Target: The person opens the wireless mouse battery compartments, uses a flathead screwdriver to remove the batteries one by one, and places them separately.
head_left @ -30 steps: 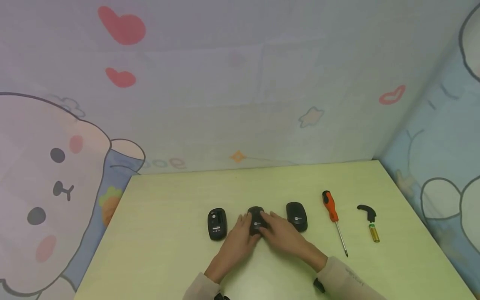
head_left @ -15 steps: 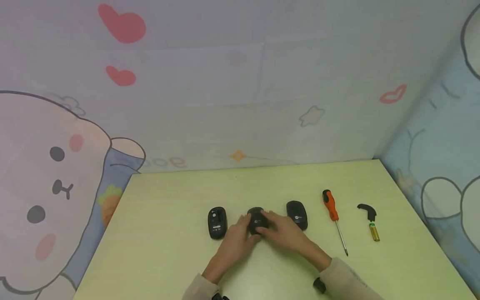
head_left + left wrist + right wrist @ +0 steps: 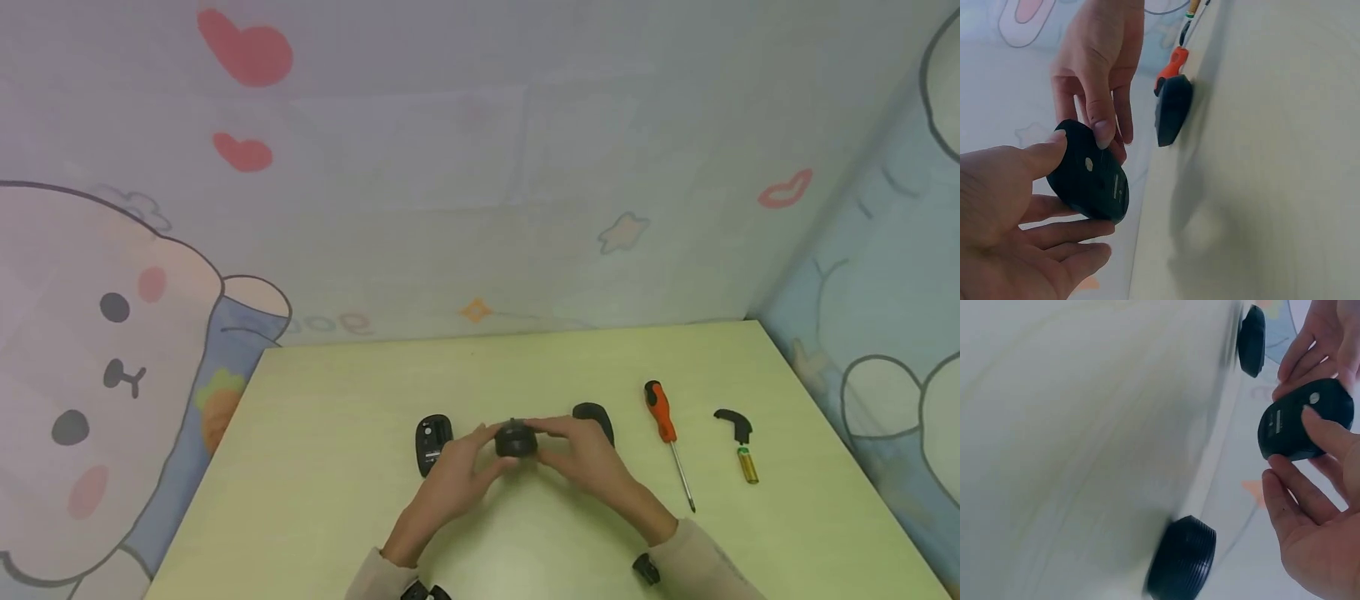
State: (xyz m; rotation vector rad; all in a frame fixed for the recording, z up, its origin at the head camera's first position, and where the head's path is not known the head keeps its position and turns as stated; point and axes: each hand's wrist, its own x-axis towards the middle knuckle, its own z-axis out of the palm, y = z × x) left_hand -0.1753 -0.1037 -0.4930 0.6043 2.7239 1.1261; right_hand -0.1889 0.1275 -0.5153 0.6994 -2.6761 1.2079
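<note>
Since the earlier frame the middle mouse (image 3: 515,442) has risen and tipped, and it is now off the desk (image 3: 337,417), its underside facing the wrist cameras. The left hand (image 3: 455,477) grips one side between thumb and fingers; the right hand (image 3: 590,461) grips the other. Just beyond the hands lie a bottom-up mouse (image 3: 431,444) and a partly hidden mouse (image 3: 595,414). Farther right lie a screwdriver (image 3: 663,425) and a battery (image 3: 747,465).
</note>
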